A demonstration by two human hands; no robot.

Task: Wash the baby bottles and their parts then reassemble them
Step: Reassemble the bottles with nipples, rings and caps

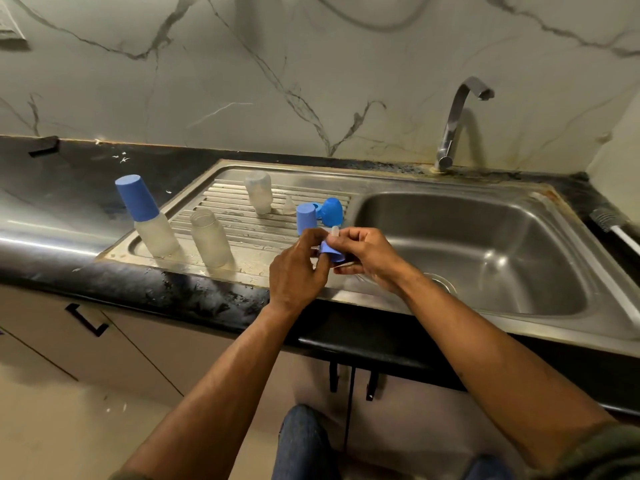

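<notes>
Both hands meet over the drainboard's (pixel 242 258) front edge: the left hand (pixel 298 268) and right hand (pixel 367 254) pinch a blue collar ring (pixel 331 252) with a clear teat (pixel 334 231) poking up (fit unclear). A capped bottle (pixel 149 216) stands at the drainboard's left end, an open bottle (pixel 209 237) beside it.

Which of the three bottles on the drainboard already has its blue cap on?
The leftmost bottle, at the drainboard's left edge. The open-mouthed bottle beside it and the bottle farther back have none.
</notes>
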